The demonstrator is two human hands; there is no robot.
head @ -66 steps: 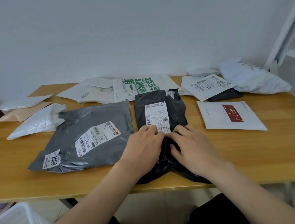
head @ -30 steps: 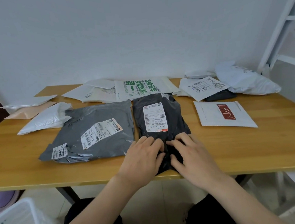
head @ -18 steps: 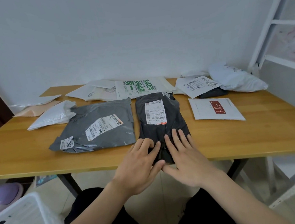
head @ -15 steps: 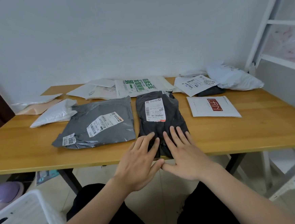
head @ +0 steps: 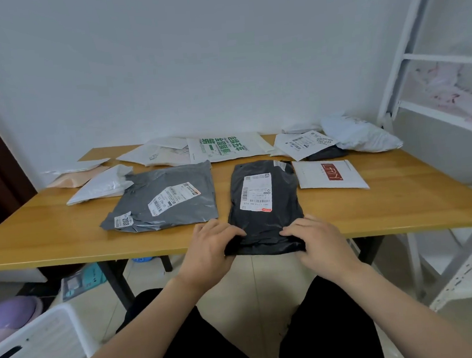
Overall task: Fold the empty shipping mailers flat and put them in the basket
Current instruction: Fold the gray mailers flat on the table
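At the desk's [head: 401,208] near edge, the left hand [head: 210,250] and right hand [head: 317,243] each held a near corner of the black mailer [head: 264,193] in a pinching grip. The grey mailer [head: 168,198] and others beyond lay unfolded, none visibly in the basket [head: 39,344]; most of the work apparently lay ahead.

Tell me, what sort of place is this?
Likely a home bedroom: a white metal bed frame with bedding stands beside the wooden table, and a white basket sits on the tiled floor.

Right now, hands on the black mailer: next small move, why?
Probably lift the near edge and fold it away toward the label: left hand and right hand each pinch a near corner of the black mailer, lying full length.
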